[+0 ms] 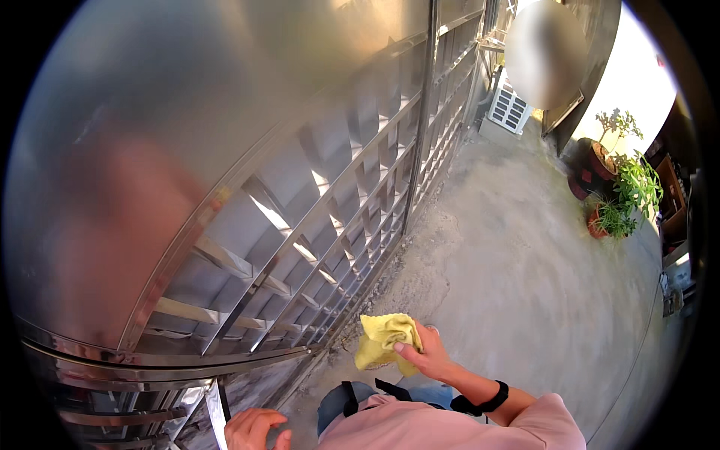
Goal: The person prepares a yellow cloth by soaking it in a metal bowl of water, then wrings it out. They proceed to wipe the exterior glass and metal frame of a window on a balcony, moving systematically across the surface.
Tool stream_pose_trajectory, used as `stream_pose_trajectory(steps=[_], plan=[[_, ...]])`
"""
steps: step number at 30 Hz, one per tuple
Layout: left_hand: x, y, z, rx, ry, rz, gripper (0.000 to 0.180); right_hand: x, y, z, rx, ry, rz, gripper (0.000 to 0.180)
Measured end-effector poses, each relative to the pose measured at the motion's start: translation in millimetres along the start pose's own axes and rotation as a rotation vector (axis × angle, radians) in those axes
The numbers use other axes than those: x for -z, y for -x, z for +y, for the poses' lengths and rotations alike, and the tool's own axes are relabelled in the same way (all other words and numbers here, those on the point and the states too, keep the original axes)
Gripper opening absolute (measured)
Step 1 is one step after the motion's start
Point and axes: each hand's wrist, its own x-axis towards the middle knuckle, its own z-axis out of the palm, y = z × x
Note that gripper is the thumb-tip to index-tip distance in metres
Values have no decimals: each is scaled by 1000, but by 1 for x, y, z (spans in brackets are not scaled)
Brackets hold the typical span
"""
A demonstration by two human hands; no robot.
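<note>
A crumpled yellow cloth [381,339] is gripped in my right hand [426,355], with its loose folds hanging out in front of the thumb. It is held above the concrete floor, a little apart from the metal door [330,214]. At the lower edge is my left hand [257,430], with loosely bent fingers and the thumb apart. Nothing shows in it, and part of it is cut off by the picture's edge. It is close to an upright bright metal strip [217,411].
The shiny door, with a smooth reflective panel [150,97] above its grille, fills the left side. Concrete floor [517,262] stretches ahead and right. Potted plants [598,222] stand at the right. Farther off is a white louvred unit [510,105] on a block.
</note>
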Motion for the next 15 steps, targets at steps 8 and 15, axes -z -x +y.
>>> stream_pose_trajectory(steps=[8, 15], plan=[[-118, -194, 81, 97, 422, -237, 22, 195, -6, 54, -200, -434, 277, 49], [-167, -215, 85, 122, 552, -349, 26, 226, -52, 73, -199, 178, 27, 39]])
